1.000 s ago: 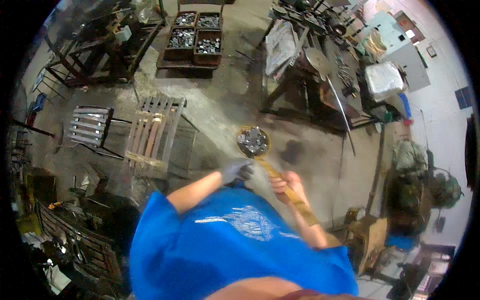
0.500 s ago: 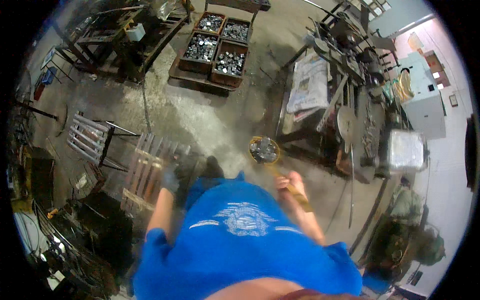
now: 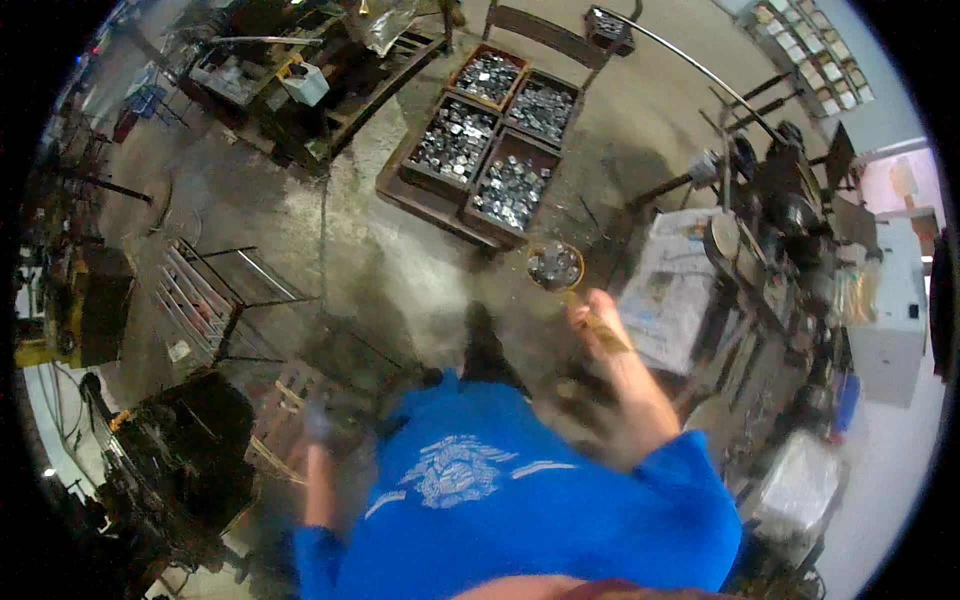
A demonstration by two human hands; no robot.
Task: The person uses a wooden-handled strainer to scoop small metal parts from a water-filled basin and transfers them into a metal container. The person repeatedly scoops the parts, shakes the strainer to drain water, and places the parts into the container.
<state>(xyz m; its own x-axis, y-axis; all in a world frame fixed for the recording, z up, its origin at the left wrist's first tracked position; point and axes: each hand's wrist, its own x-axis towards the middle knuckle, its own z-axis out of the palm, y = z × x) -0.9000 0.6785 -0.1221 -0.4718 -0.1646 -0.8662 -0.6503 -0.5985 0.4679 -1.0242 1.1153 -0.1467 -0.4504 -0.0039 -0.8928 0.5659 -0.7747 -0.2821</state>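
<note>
Yellow edged the round scoop (image 3: pixel 581 268), which lay out ahead of the person with a heap of grey metal pieces (image 3: pixel 555 264) in it. The right hand (image 3: pixel 596 308) had its fingers closed around the handle. The left hand (image 3: pixel 318 425), blurred, hung near a slatted wooden rack (image 3: pixel 292 397); whether its fingers were open or touched the slats, I could not tell. Judging by the load, filling looked done, and emptying the scoop seemed to be what was left.

Four boxes (image 3: pixel 485 160) of similar pieces stood on a low cart (image 3: pixel 428 208) just beyond the scoop. Their near corner and the sheets of paper (image 3: pixel 668 290) to the right crowded it from either side. Machinery (image 3: pixel 785 205) stood farther right, and a slatted stool (image 3: pixel 195 292) well to the left.
</note>
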